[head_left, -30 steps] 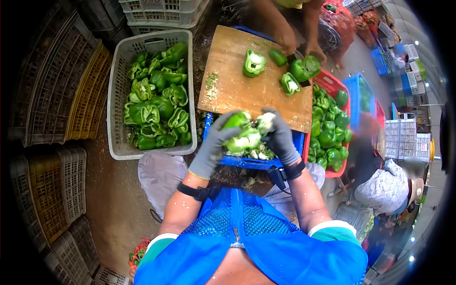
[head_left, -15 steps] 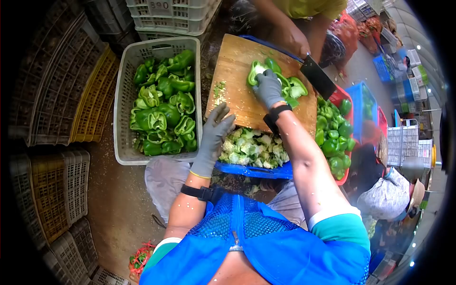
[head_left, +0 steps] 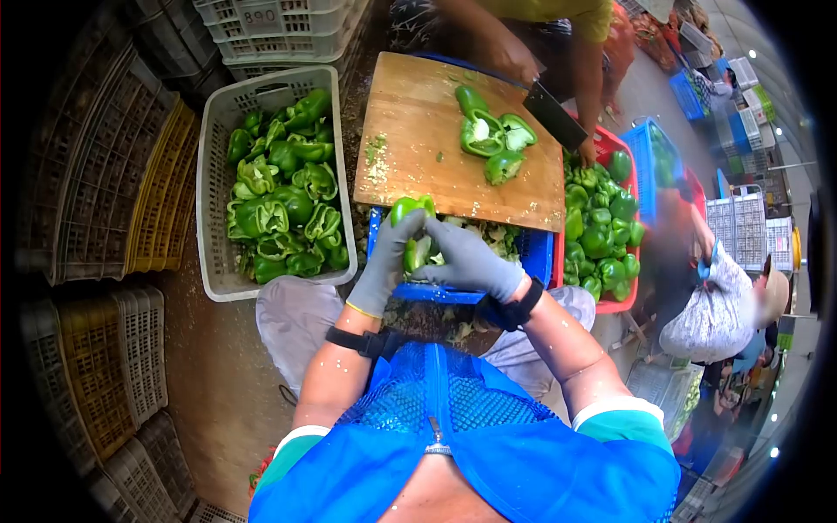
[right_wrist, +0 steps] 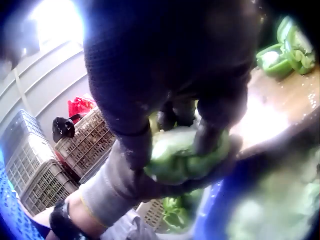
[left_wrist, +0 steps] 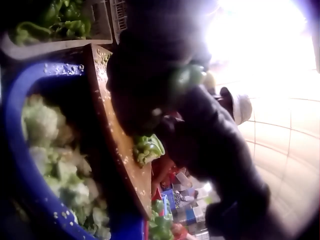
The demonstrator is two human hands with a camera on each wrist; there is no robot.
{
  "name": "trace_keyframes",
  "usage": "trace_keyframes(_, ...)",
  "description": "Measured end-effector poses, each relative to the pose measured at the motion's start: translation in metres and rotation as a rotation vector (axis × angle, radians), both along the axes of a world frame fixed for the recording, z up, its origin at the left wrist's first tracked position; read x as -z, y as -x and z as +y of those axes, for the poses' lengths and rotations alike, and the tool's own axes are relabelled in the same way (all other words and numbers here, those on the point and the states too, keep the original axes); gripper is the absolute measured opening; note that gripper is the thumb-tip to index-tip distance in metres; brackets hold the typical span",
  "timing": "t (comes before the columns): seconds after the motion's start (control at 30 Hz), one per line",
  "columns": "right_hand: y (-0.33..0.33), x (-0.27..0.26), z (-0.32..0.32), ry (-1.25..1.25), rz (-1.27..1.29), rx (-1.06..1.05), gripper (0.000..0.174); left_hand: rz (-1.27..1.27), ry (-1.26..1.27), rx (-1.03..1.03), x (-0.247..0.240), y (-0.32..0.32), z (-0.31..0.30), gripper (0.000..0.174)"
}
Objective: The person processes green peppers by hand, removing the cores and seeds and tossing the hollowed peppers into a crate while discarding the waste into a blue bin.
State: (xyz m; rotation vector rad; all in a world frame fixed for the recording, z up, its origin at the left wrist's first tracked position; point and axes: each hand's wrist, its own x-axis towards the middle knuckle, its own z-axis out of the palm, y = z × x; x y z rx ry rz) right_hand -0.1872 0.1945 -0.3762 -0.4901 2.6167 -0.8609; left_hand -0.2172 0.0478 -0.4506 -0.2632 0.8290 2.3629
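Over the blue bin (head_left: 538,254), my gloved left hand (head_left: 384,266) holds a green bell pepper (head_left: 408,209). My gloved right hand (head_left: 475,260) meets it from the other side; in the right wrist view its fingers curl over the cut bell pepper (right_wrist: 182,162), gripping the top. Those fingers hide the inside of the pepper. Pale pepper cores (left_wrist: 65,167) fill the bin beneath. Beyond my hands lies a wooden cutting board (head_left: 414,122) bearing several cut pepper pieces (head_left: 482,135) and scattered seeds.
Across the board, another person's hand (head_left: 516,63) holds a cleaver (head_left: 556,115). A grey crate (head_left: 209,192) of cut peppers stands at left, a red crate (head_left: 621,304) of whole peppers at right. Stacked crates (head_left: 87,192) line the far left.
A second ago both hands held a pepper and pale core over the bin. Then my right hand reached a pepper on the board, and now both hands are on one over the bin.
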Motion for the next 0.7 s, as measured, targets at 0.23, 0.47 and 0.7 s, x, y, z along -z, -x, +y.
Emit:
trace_keyframes(0.23,-0.042,0.014,-0.001,-0.103,0.224,0.094,0.043,-0.048,-0.056,-0.132,-0.002,0.003,-0.003,0.032)
trace_keyframes(0.47,-0.009,0.026,0.072,0.129,-0.283,0.585,0.072,-0.185,-0.619,-0.614,-0.022,0.037,-0.056,0.121)
trace_keyframes(0.7,0.094,0.122,0.167,0.035,0.244,1.076,0.05,0.014,-0.175,-0.082,-0.009,0.016,-0.006,0.065)
